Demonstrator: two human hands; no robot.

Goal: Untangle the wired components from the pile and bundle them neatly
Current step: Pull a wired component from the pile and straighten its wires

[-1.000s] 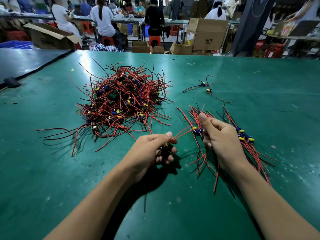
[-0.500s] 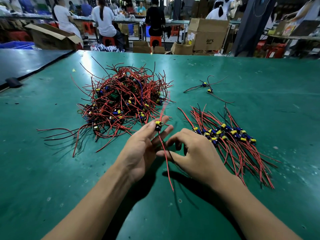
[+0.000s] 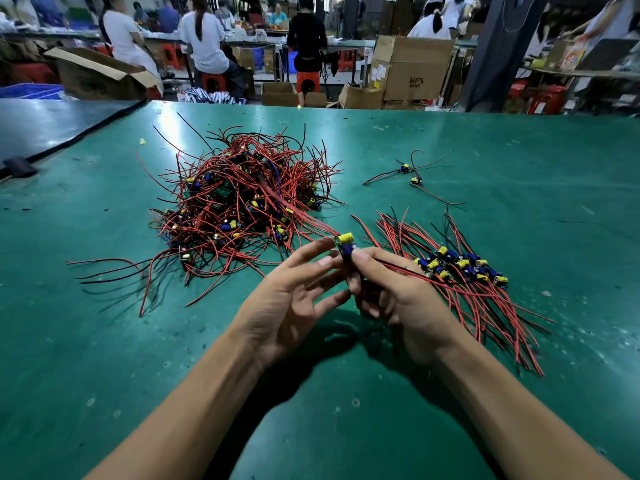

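Table (image 3: 519, 140): broad, flat green matte top, scuffed and speckled. Pile (image 3: 239, 202): dense tangled mound of thin red and black insulated wires, studded with small yellow and blue cylindrical capacitors on little green boards, lying on the far left of the table, beyond the left hand and apart from it; loose wire ends trail out toward the near left. Sorted bundle (image 3: 464, 271): components laid side by side in a row, their wires fanned straight toward the far left and near right, just right of the right hand. Cardboard box (image 3: 412, 69): brown, past the far edge of the table, printed "BPS". Left hand (image 3: 287, 303): palm turned up, thumb and forefinger pinching the held component, other fingers spread loose. Right hand (image 3: 405, 299): fingers curled, thumb pinching the same piece from the right. Loose pair (image 3: 410, 173): two wired components, far right, well apart from both hands. Held component (image 3: 345, 242): yellow capacitor on a small board, raised above the table between the two hands, between pile and bundle; its wires run right across the bundle.
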